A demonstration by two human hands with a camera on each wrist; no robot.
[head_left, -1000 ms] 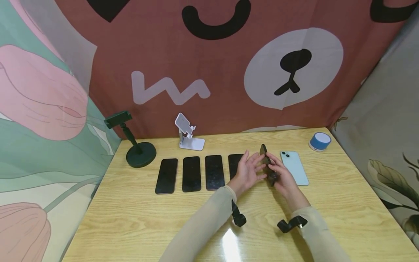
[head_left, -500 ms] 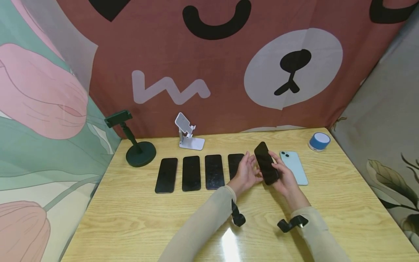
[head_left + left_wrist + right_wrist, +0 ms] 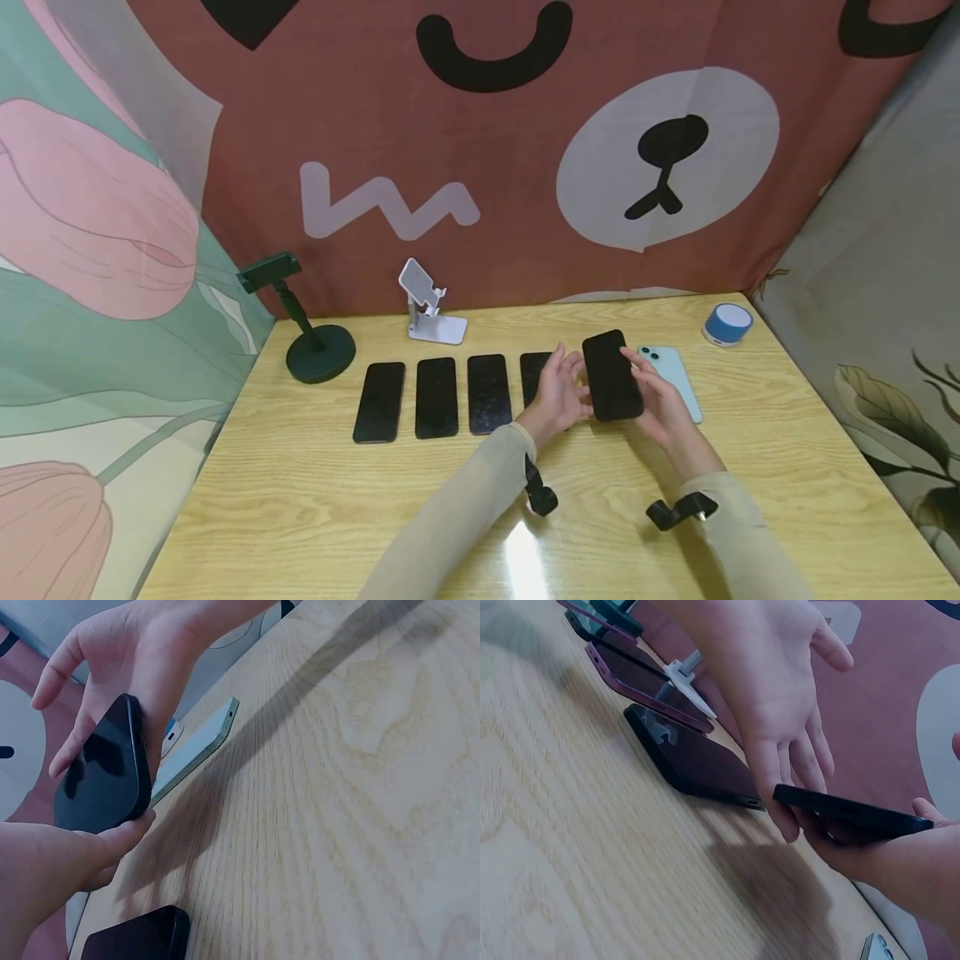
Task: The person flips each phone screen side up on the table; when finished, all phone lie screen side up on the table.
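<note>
A black smartphone (image 3: 613,377) is held above the table, its dark screen facing the head camera. The right hand (image 3: 663,410) grips it along its right side, fingers at the edge. Close to its left side is the left hand (image 3: 555,396), with fairly straight fingers that reach toward the phone's underside. In the right wrist view, the left hand's fingertips (image 3: 784,821) meet one end of the phone (image 3: 847,812). Behind the right hand a pale mint phone (image 3: 672,375) lies back up. The left hand partly covers another black phone (image 3: 532,371) on the table.
Several dark phones, among them a leftmost phone (image 3: 379,402), form a row on the wooden table (image 3: 300,517). Toward the back stand a dark green holder (image 3: 321,354), a white phone stand (image 3: 437,328) and a blue-and-white cylinder (image 3: 727,325). A printed cloth (image 3: 517,250) hangs behind.
The held phone has turned from nearly edge-on to showing its full screen. The right hand has turned with it and shifted slightly right; the left hand stays close beside it.
</note>
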